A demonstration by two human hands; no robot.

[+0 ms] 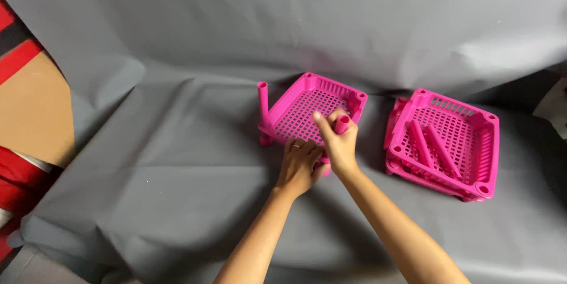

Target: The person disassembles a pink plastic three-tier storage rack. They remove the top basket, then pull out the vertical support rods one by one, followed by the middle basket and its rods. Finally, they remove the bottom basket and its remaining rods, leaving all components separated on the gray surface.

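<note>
Pink tray (312,114), tilted near the middle of the grey sheet (177,160), is steadied at its near corner by the left hand (300,166) while a pink tube (341,124) is clasped in the right hand (339,145), seemingly being seated there; downward pressing is judged next.

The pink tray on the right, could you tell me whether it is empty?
No, the pink tray on the right has two loose pink tubes lying inside on its perforated floor.

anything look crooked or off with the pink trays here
The pink tray under the hands is tilted, its near edge raised, with one tube upright at its left corner. The right hand grips another tube. Nothing looks broken.
</note>
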